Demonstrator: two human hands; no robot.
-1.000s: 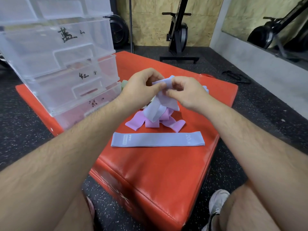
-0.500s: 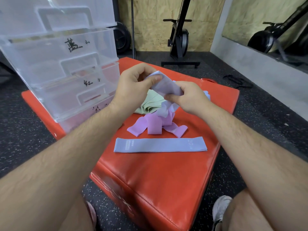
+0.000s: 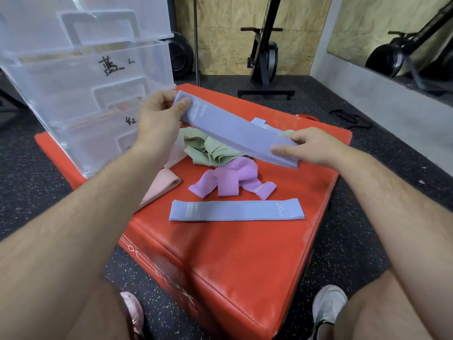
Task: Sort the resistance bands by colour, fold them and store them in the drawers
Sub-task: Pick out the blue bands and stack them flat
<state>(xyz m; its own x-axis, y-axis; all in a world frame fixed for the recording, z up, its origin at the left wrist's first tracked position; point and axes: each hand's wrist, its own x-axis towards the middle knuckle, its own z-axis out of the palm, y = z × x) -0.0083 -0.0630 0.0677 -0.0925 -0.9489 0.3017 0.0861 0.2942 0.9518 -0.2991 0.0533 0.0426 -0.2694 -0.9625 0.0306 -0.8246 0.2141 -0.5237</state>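
I hold a blue-lilac resistance band (image 3: 235, 131) stretched flat in the air between both hands. My left hand (image 3: 159, 119) pinches its upper left end, my right hand (image 3: 311, 146) grips its lower right end. Below it on the red padded box (image 3: 220, 253) lie crumpled green bands (image 3: 208, 149), tangled purple bands (image 3: 232, 180), a pink band (image 3: 161, 185) and a second blue band (image 3: 236, 210) laid flat near the front. The clear plastic drawer unit (image 3: 85, 82) stands on the box at the left, its drawers shut and marked with handwritten labels.
Dark speckled rubber floor (image 3: 367, 192) surrounds the box. An exercise machine (image 3: 264, 57) stands at the back by a wooden wall, a mirror (image 3: 404, 33) on the right wall. My knees and shoes (image 3: 328, 305) are close to the box's front edge.
The blue band was bunched between both hands above the pile. Now my hands have drawn apart and the band is pulled out straight and flat, uncovering the green and pink bands.
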